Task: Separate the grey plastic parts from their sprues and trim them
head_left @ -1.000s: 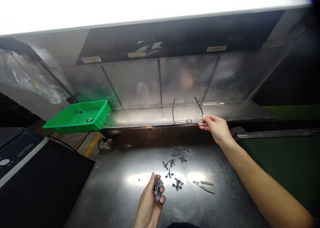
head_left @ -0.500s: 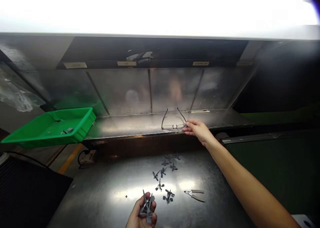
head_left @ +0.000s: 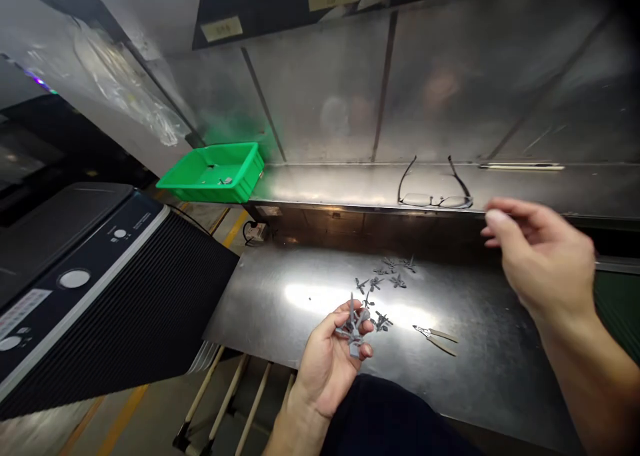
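My left hand (head_left: 333, 356) is closed around a small bunch of grey plastic pieces (head_left: 355, 333) with thin pointed arms, held palm up above the metal table's near edge. My right hand (head_left: 545, 263) is raised in front of the shelf, fingers loosely bent, with nothing visible in them. Just left of its fingertips, apart from them, eyeglasses (head_left: 435, 201) lie on the shelf with their temples unfolded. Several more grey plastic pieces (head_left: 383, 321) are scattered on the table beyond my left hand. Side cutters (head_left: 436, 338) with beige handles lie on the table, jaws pointing left.
A green tray (head_left: 253, 176) with a few small scraps sits at the shelf's left end. A pen-like stick (head_left: 523, 167) lies at the shelf's back. Left of the metal table (head_left: 260, 276) stands a black ribbed machine (head_left: 150, 289) with knobs. Pipe rails (head_left: 255, 403) are below.
My right hand has let go of the eyeglasses and drawn back from them. The view has turned left and down. My left hand still holds the grey pieces.
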Demonstrator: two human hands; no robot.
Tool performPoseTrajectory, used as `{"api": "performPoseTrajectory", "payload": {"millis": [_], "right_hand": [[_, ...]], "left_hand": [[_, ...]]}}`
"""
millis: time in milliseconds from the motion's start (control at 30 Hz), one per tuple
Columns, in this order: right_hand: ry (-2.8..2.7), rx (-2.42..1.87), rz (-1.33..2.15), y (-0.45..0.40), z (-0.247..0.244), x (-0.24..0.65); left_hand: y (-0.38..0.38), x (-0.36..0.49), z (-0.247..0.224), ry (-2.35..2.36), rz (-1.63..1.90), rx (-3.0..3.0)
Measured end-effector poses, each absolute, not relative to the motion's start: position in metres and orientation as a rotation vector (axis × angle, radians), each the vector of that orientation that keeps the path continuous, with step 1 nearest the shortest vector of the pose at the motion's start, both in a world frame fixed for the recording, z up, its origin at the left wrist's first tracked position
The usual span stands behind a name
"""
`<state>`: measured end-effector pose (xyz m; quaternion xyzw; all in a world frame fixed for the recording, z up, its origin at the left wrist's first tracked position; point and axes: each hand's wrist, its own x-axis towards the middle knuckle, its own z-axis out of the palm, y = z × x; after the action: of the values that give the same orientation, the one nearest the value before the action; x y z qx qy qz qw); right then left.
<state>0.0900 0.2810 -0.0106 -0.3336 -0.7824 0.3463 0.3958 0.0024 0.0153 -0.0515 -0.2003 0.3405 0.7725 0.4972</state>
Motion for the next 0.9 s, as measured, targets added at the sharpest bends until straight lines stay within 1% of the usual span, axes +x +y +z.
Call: {"api": "performPoseTrajectory", "payload": {"millis": [67,133,200,300,533,600,667,800,867,900], "right_hand": [[-2.206,-0.603,1.186,0.242,-0.017,0.101],[-2.435,-0.261,1.377,0.205,-0.027,0.107],[-2.483,-0.062,1.528,0.178,-0.037,0.107],[-2.378,-0.109,1.691,0.159,-0.047,0.103],[-2.173,-0.249,2.051,0.163,-0.05,0.104],[-2.139,-0.356,2.056,0.155,-0.053,0.102],[-2.119,-0.44,2.024,0.142,-0.06,0.095],[-2.09,-0.336,2.176,0.123,-0.08,0.09],[-2.103,-0.378,2.182,0.124,-0.09,0.108],[-2.181,-0.501,1.997,0.127,-0.098,0.117]], "left_hand": [[0.013,0.006,-0.049,0.807,1.878,-0.435],[0.013,0.011,-0.047,0.834,1.882,-0.367],[0.013,0.016,-0.045,0.889,1.89,-0.273],[0.013,0.021,-0.043,0.953,1.899,-0.199],[0.01,0.026,-0.046,0.901,1.866,-0.196],[0.003,0.027,-0.049,0.889,1.836,-0.191],[-0.009,0.024,-0.054,0.974,1.813,-0.194],[-0.024,0.015,-0.07,1.276,1.803,-0.324],[-0.017,0.027,-0.077,1.3,1.807,-0.367],[-0.009,0.037,-0.082,1.246,1.78,-0.355]]}}
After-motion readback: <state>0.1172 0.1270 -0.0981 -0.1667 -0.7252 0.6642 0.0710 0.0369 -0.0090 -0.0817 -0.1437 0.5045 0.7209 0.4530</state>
